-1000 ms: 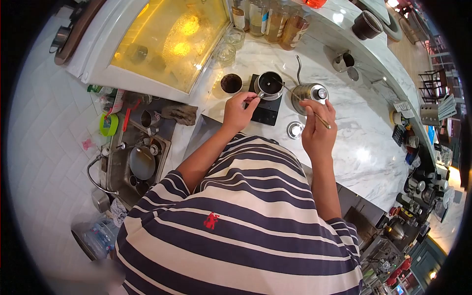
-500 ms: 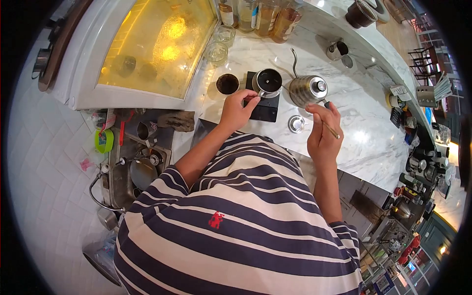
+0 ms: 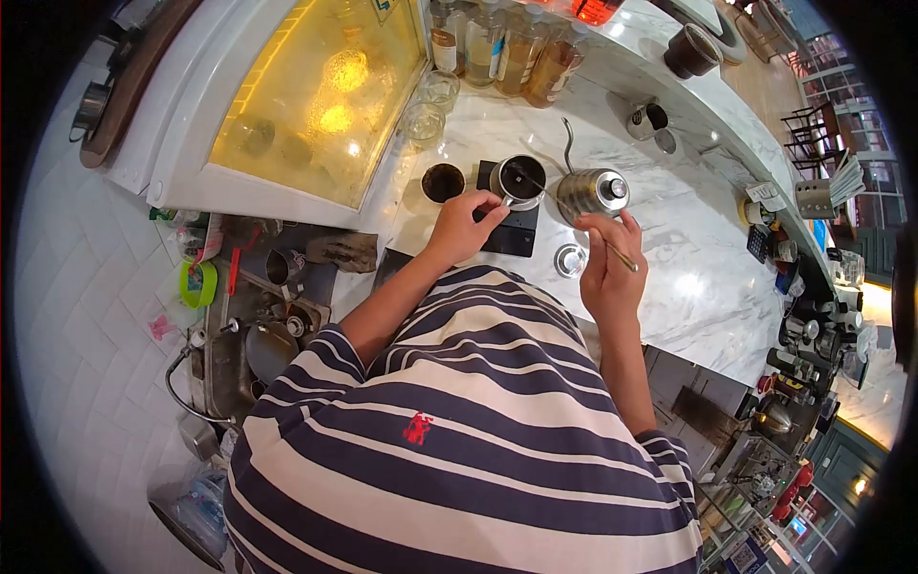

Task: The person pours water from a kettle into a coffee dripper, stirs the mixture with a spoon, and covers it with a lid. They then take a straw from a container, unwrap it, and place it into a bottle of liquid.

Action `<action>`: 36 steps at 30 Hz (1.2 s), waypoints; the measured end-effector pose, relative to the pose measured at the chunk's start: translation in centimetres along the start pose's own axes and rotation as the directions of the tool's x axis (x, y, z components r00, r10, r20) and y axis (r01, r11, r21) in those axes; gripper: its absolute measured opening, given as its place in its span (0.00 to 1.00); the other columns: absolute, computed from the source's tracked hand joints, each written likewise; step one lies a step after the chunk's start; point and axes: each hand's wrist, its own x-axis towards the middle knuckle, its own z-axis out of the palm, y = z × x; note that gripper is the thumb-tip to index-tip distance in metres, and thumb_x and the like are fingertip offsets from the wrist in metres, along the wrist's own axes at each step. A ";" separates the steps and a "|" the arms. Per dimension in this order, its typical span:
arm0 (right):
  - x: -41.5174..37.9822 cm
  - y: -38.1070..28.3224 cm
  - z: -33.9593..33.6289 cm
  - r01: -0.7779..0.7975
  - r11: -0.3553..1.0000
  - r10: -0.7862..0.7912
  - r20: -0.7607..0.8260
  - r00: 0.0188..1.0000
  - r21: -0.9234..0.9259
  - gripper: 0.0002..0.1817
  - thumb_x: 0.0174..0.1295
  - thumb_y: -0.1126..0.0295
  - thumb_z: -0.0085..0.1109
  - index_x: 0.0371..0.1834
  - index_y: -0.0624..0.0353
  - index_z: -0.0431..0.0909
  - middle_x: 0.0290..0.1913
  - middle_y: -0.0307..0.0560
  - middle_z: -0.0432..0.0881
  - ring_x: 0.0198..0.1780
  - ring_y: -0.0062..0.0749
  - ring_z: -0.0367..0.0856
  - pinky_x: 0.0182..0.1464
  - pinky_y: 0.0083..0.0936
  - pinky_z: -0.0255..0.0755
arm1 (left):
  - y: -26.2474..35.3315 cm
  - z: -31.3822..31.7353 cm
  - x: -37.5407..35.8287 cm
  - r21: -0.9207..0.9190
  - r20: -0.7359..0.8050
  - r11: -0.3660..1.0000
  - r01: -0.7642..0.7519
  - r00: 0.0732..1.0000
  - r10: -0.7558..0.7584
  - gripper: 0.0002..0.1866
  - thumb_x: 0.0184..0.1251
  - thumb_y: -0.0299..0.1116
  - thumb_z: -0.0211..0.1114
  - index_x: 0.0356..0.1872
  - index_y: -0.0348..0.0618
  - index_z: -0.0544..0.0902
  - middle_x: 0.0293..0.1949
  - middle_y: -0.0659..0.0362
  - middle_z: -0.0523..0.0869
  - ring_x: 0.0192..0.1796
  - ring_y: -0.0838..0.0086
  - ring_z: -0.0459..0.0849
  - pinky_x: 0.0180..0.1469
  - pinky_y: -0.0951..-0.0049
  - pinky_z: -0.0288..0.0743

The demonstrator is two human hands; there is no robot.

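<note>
My left hand pinches the handle of a pale cup that holds dark liquid. Under the cup lies a flat black scale. Between the fingers of my right hand is a long thin spoon; its far end slants into the cup, and its tip is hidden in the liquid. A steel gooseneck kettle stands just beyond my right hand. Left of the scale is a round container with dark contents. A small round metal piece lies near my right wrist.
Several bottles and two clear glasses stand at the back beside a lit glass-fronted cabinet. A metal jug sits farther right on the marble counter. To the left is a sink with a tap.
My right hand has moved left towards the cup, bringing the spoon's far end into it. My left hand still holds the cup handle. The view has shifted slightly.
</note>
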 end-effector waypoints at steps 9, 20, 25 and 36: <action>-0.4 0.2 -0.9 0.014 1.000 -0.014 0.011 1.000 -0.002 0.06 0.73 0.79 0.58 0.45 0.59 0.84 0.44 0.46 0.90 0.47 0.42 0.89 0.71 0.48 0.68 | -0.2 0.3 -0.5 -0.030 0.021 0.997 0.072 0.997 -0.071 0.13 0.73 0.36 0.72 0.47 0.37 0.88 0.39 0.56 0.91 0.41 0.74 0.86 0.45 0.71 0.77; -0.4 0.7 -1.3 0.002 1.000 -0.002 0.004 1.000 0.008 0.07 0.73 0.80 0.57 0.45 0.59 0.84 0.45 0.46 0.90 0.53 0.43 0.89 0.71 0.50 0.68 | -0.9 0.9 -0.7 -0.076 -0.022 0.995 0.062 0.998 -0.064 0.12 0.72 0.36 0.72 0.46 0.36 0.88 0.39 0.54 0.91 0.40 0.70 0.88 0.46 0.69 0.79; 0.7 1.2 -0.7 0.032 0.999 -0.031 0.015 0.999 -0.014 0.06 0.73 0.80 0.57 0.45 0.59 0.84 0.46 0.48 0.90 0.56 0.43 0.88 0.70 0.50 0.69 | -0.7 1.1 -0.7 -0.086 -0.036 0.994 0.069 0.997 -0.072 0.12 0.71 0.36 0.73 0.45 0.35 0.88 0.38 0.53 0.91 0.39 0.68 0.88 0.44 0.69 0.80; 1.0 1.5 -1.0 0.070 0.998 -0.070 0.045 0.997 0.007 0.06 0.71 0.80 0.59 0.44 0.60 0.84 0.46 0.47 0.89 0.58 0.44 0.87 0.69 0.51 0.70 | -0.5 1.4 -0.9 -0.097 -0.061 0.992 0.083 0.994 -0.089 0.12 0.72 0.35 0.72 0.45 0.35 0.88 0.37 0.53 0.91 0.40 0.69 0.88 0.46 0.70 0.80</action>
